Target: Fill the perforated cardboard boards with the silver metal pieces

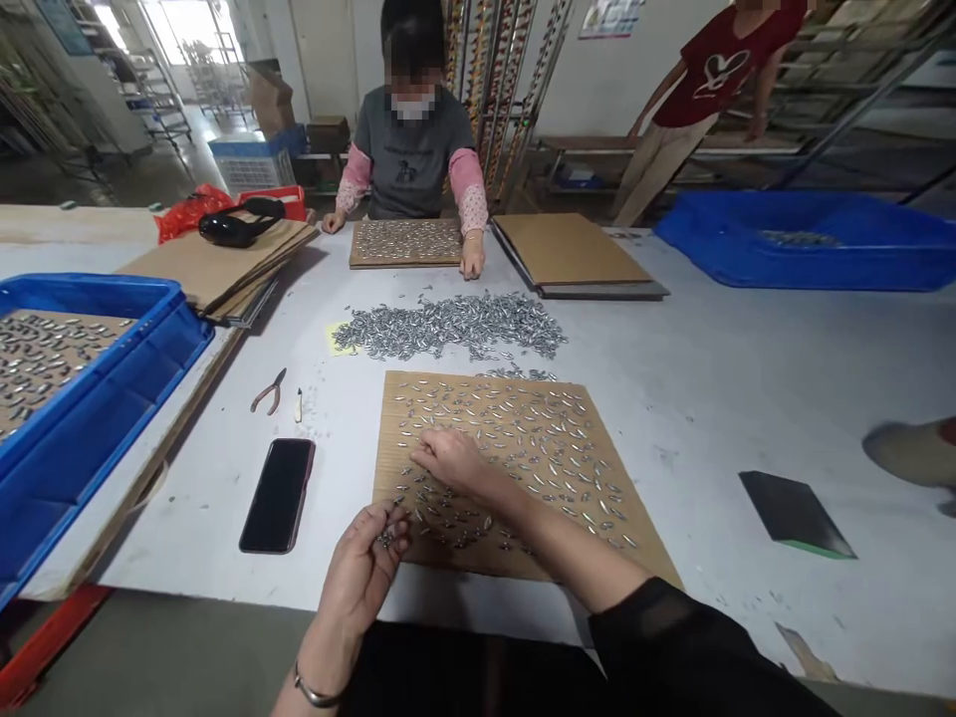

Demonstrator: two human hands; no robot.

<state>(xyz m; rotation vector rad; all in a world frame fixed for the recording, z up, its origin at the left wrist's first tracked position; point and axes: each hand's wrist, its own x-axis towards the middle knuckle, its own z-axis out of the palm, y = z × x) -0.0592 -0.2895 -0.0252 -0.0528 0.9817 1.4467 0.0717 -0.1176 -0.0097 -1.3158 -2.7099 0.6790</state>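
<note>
A cardboard sheet (448, 561) lies on the white table in front of me, with many small silvery metal pieces (557, 468) spread over it in loose rows. My left hand (369, 563), palm up at the sheet's lower left edge, is curled around several of these pieces. Over the left part of the sheet is my right hand (448, 458), its fingers pressed together; anything between its fingertips is too small to make out. Beyond the sheet's far edge lies a long heap of the same metal pieces (455, 327).
Left of the sheet are a phone (278, 496), pliers (270, 391) and a blue tray (149, 378). Across the table a person's hand (472, 255) touches another filled board (407, 242). Stacked cardboard (575, 254), a blue bin (807, 269) and a dark block (796, 513) lie rightward.
</note>
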